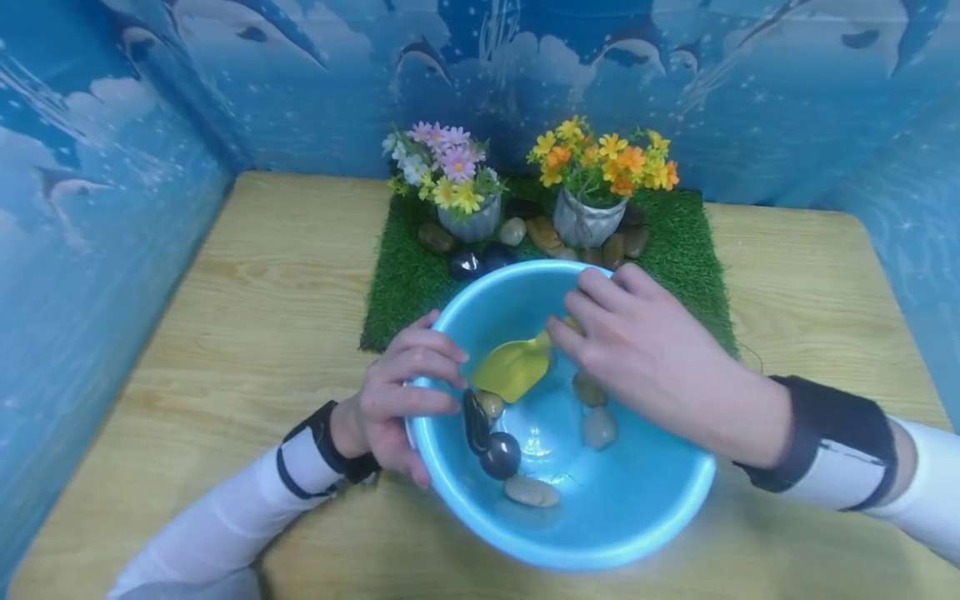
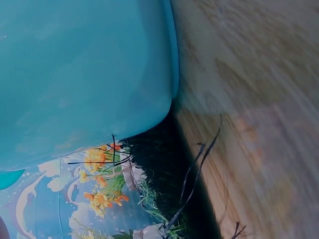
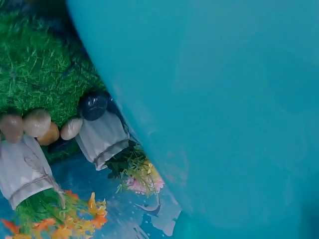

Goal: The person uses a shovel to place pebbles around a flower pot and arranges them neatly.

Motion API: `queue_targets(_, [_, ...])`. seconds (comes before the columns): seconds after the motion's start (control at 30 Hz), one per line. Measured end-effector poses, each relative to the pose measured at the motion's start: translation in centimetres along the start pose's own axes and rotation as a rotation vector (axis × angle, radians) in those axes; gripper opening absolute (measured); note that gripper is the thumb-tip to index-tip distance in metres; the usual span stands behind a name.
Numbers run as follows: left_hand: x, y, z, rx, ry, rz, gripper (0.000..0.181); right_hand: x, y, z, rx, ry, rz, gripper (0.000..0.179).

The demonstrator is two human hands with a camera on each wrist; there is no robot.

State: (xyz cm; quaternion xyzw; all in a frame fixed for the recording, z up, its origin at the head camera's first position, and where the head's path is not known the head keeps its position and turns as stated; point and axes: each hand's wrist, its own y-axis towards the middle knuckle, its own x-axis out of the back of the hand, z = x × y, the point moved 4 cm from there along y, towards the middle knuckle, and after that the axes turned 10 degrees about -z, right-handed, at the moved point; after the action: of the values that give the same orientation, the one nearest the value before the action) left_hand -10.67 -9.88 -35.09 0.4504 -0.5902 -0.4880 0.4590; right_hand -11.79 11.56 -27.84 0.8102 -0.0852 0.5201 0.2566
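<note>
A light blue plastic basin (image 1: pixel 637 500) stands partly over the green turf mat. My left hand (image 1: pixel 408 392) grips its left rim, fingers over the edge and thumb outside. Above the basin's far right side, my right hand (image 1: pixel 637 333) holds a yellow toy shovel (image 1: pixel 513 368) by the handle, most of which the fingers hide. The blade points left inside the basin. Under it lie a tan stone (image 1: pixel 490 405), a long black stone (image 1: pixel 476 422) and a round black stone (image 1: pixel 501 456). A pale flat stone (image 1: pixel 532 492) and a whitish stone (image 1: pixel 599 427) rest on the basin floor.
Behind the basin, the artificial turf mat (image 1: pixel 405 275) bears a pot of pink and yellow flowers (image 1: pixel 450 167), a pot of orange flowers (image 1: pixel 603 162) and several stones. The wooden table (image 1: pixel 292 275) is enclosed by blue dolphin-print sheets (image 1: pixel 337 100).
</note>
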Motion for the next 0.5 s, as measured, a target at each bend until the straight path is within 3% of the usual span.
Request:
queue_targets(0.27, [-0.1, 0.0, 0.1, -0.004, 0.001, 0.005, 0.057, -0.8, -0.4, 0.1, -0.044, 0.109, 0.038, 0.02])
queue_targets(0.5, [0.0, -0.1, 0.1, 0.009, 0.004, 0.016, 0.057, -1.4, -0.5, 0.2, -0.022, 0.186, 0.067, 0.011])
